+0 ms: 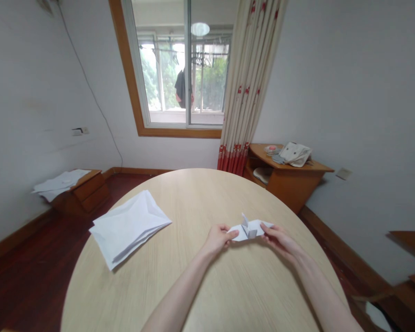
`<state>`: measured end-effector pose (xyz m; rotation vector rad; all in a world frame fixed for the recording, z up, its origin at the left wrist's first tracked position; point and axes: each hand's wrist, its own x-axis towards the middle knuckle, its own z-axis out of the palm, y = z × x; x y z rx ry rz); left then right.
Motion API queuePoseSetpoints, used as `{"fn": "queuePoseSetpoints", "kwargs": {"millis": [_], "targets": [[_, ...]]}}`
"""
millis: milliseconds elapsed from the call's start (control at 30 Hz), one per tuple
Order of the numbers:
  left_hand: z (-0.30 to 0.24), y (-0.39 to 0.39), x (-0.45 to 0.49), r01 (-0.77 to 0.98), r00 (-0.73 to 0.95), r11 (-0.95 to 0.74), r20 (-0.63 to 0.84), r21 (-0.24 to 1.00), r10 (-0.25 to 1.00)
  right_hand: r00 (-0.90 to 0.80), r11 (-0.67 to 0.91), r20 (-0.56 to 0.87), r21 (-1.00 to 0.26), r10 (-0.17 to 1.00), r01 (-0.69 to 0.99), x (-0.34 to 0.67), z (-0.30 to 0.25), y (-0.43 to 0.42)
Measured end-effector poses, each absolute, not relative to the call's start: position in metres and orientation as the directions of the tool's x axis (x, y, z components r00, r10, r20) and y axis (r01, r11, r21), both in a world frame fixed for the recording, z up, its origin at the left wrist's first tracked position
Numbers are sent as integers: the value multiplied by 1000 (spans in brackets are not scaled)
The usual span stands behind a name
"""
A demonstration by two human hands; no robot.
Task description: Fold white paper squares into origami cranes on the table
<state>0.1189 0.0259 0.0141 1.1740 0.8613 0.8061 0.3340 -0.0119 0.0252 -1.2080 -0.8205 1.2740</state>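
Note:
Both my hands rest over the round pale-wood table point(193, 286), gripping a small folded white paper piece point(249, 229) by its two ends. My left hand point(218, 240) pinches the paper's left end between thumb and fingers. My right hand point(280, 242) holds the right end, with its fingers over the edge. A small flap stands up at the paper's middle, with a grey shaded fold beside it. To the left, a pile of folded white paper sheets point(129, 226) lies on the tabletop, out of reach of both hands' present grip.
A low wooden cabinet point(88, 191) with loose white sheets stands at the left wall. A wooden corner shelf point(290, 161) holds a cloth bag and small round items. Behind the table are a window and a red-flowered curtain. The floor is dark red wood.

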Motion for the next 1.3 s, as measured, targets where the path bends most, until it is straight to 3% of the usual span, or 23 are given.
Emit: {"fn": "queuePoseSetpoints", "kwargs": {"millis": [333, 567, 833, 1300], "targets": [[-4, 34, 168, 9, 282, 208, -202, 978, 938, 485, -2, -74, -989, 871, -147, 378, 2, -7], [-6, 33, 176, 174, 187, 29, -62, 984, 980, 643, 28, 4, -999, 766, -26, 384, -8, 2], [0, 24, 171, 315, 229, -165, 94, 935, 969, 696, 61, 85, -996, 713, 59, 390, -19, 5], [3, 25, 168, 438, 241, -270, 177, 858, 954, 695, 79, 160, -986, 701, 147, 391, -25, 5]]}}
